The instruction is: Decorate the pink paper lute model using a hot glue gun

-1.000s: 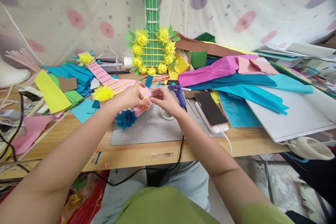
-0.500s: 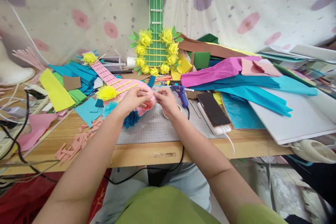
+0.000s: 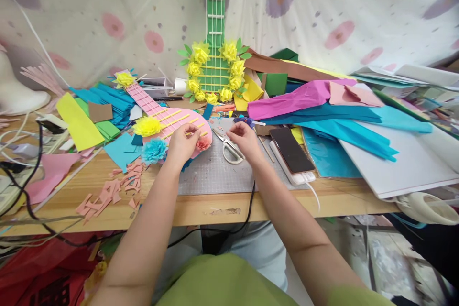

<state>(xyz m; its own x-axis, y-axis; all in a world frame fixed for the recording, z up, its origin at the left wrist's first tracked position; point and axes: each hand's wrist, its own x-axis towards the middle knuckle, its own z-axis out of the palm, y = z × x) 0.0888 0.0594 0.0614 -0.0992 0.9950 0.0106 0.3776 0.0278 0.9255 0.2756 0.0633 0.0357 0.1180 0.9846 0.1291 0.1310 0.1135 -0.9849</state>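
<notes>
My left hand (image 3: 183, 144) is over the body of a pink paper guitar (image 3: 169, 119), beside a coral paper flower (image 3: 203, 143). Its fingers are pinched together; anything between them is too small to make out. To the right, my right hand (image 3: 246, 140) hovers over the grey cutting mat (image 3: 211, 177) with thumb and fingertips closed, their content hidden too. Scissors with pale handles (image 3: 233, 154) lie between the hands. Behind the right hand a blue glue gun (image 3: 247, 121) is partly covered. Yellow (image 3: 147, 125) and light blue (image 3: 154, 151) paper flowers sit on the guitar.
A green paper guitar (image 3: 215, 48) ringed with yellow flowers stands at the back. A phone (image 3: 291, 149) rests on a white power strip (image 3: 299, 177) at right, near blue crepe paper (image 3: 358, 129). Pink scraps (image 3: 103, 197) and cables (image 3: 38, 172) lie at left.
My hands have moved apart: the right one went to the right, over the glue gun, and the left shifted slightly. The scissors and light blue flower now show more fully.
</notes>
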